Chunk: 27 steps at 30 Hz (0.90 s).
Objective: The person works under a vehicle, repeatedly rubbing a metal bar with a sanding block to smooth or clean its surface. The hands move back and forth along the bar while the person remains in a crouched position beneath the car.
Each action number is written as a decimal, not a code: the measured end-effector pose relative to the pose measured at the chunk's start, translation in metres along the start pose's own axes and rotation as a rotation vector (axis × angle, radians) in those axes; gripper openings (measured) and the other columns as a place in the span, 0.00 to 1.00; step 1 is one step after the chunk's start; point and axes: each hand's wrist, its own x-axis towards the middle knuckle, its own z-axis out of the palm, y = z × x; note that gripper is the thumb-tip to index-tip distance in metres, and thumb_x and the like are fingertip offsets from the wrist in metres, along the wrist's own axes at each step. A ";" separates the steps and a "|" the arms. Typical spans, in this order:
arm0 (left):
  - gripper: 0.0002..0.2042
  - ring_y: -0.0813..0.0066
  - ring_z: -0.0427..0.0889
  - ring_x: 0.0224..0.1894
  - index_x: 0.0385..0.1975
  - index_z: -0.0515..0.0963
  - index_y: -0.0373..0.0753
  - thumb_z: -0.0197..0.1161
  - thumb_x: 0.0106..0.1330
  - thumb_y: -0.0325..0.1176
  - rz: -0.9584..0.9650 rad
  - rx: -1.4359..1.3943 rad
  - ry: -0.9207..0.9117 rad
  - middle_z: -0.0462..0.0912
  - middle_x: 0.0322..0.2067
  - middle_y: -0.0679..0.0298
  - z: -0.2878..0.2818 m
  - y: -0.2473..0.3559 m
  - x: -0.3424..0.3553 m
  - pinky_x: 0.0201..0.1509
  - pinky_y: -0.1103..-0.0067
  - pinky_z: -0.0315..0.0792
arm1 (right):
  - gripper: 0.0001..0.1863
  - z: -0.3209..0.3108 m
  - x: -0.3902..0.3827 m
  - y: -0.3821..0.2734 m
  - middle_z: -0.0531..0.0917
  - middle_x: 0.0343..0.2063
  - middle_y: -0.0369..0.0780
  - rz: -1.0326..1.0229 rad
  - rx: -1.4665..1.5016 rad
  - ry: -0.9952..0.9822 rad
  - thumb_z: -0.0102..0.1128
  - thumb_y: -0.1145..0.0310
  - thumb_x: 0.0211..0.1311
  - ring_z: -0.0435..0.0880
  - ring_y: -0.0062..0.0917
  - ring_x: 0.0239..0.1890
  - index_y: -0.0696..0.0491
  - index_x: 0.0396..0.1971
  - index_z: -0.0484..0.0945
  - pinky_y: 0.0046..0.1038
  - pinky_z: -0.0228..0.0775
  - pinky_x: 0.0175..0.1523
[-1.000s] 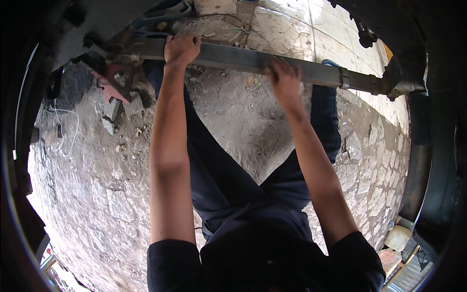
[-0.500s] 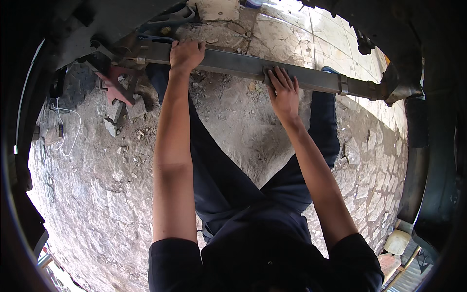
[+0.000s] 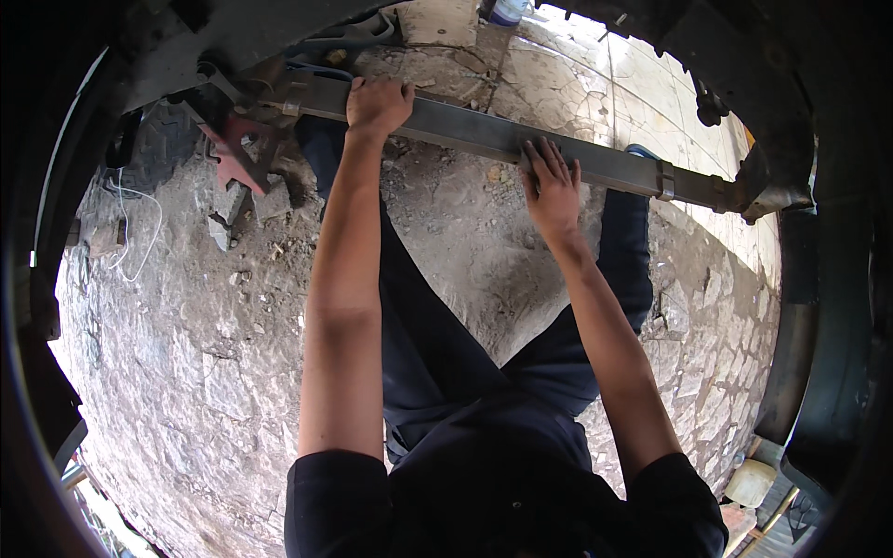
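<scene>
A long grey square-section metal beam runs crosswise in front of me, tilting down to the right. My left hand is closed over its top edge, left of the middle, with the thumb to the right. Farther right, my right hand presses its outstretched fingers against the beam's near face. A small dark piece shows at the edge of those fingers; its kind is mostly hidden. Metal bands circle the beam near both ends, one being the right-hand band.
A red metal stand rests on broken blocks at the left. A white cord lies on the rough stone floor. Dark vehicle bodywork closes in around the sides and top. A pale container stands low at the right.
The view has shifted and turned slightly, so the beam sits a little farther right. My left hand keeps its place on the beam; my right hand stays against it with its fingers slightly shifted.
</scene>
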 end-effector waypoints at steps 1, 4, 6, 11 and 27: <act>0.20 0.63 0.77 0.52 0.37 0.83 0.44 0.44 0.73 0.48 -0.004 -0.002 0.007 0.82 0.41 0.60 0.000 0.000 0.000 0.65 0.66 0.59 | 0.24 0.000 -0.001 -0.001 0.69 0.64 0.38 -0.019 -0.024 -0.006 0.57 0.60 0.66 0.65 0.31 0.68 0.42 0.62 0.71 0.51 0.51 0.70; 0.20 0.63 0.77 0.51 0.38 0.83 0.44 0.44 0.73 0.48 -0.003 -0.003 -0.014 0.82 0.41 0.60 0.001 -0.001 0.000 0.66 0.66 0.59 | 0.24 -0.001 -0.001 0.001 0.69 0.65 0.38 -0.107 -0.046 -0.045 0.57 0.59 0.66 0.65 0.31 0.68 0.42 0.62 0.70 0.50 0.52 0.70; 0.20 0.63 0.77 0.51 0.38 0.83 0.44 0.44 0.73 0.48 -0.004 -0.013 0.005 0.82 0.41 0.60 0.000 0.001 0.000 0.66 0.66 0.59 | 0.25 -0.010 0.002 0.021 0.69 0.65 0.37 -0.203 0.003 -0.099 0.57 0.59 0.66 0.64 0.31 0.68 0.42 0.62 0.70 0.49 0.53 0.70; 0.20 0.63 0.77 0.51 0.39 0.83 0.43 0.46 0.72 0.48 -0.002 -0.012 0.015 0.82 0.41 0.60 0.001 -0.001 0.000 0.66 0.66 0.59 | 0.25 -0.011 0.003 0.037 0.68 0.65 0.39 -0.029 -0.091 -0.061 0.55 0.60 0.67 0.63 0.33 0.69 0.43 0.63 0.69 0.49 0.51 0.71; 0.19 0.64 0.76 0.53 0.40 0.82 0.44 0.46 0.72 0.48 0.010 -0.027 0.023 0.83 0.43 0.60 -0.001 0.000 -0.002 0.64 0.65 0.60 | 0.42 -0.010 0.028 0.005 0.55 0.71 0.42 0.118 -0.055 -0.301 0.52 0.36 0.62 0.49 0.34 0.74 0.47 0.69 0.59 0.49 0.38 0.75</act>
